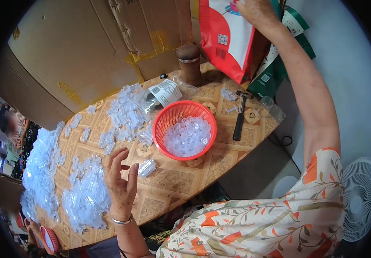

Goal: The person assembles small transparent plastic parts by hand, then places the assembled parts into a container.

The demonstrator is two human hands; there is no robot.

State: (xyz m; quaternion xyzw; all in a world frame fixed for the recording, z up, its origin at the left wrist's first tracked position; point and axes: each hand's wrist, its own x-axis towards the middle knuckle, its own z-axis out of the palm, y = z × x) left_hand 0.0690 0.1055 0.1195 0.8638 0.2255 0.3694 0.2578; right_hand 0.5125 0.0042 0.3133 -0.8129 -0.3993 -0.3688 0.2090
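Note:
My left hand (122, 185) is raised over the near side of the table, fingers apart and holding nothing. Beside it lie a small bundle of clear plastic pieces (147, 168) and a big heap of similar slim pieces (85, 193). My right arm stretches to the far right, where my right hand (260, 15) is closed at the upper part of a red and white bag (233, 47); the top edge of the picture cuts off part of it. Between my hands sits a red plastic basket (160, 146) with small clear round caps (187, 137) inside.
A hammer (239, 118) lies right of the basket. Behind are a labelled plastic packet (166, 93) and a brown lidded cup (189, 64). Tall cardboard (78, 47) lines the back. Another person's hand (34, 232) is near a small red basket (49, 239). A fan (357, 202) stands right.

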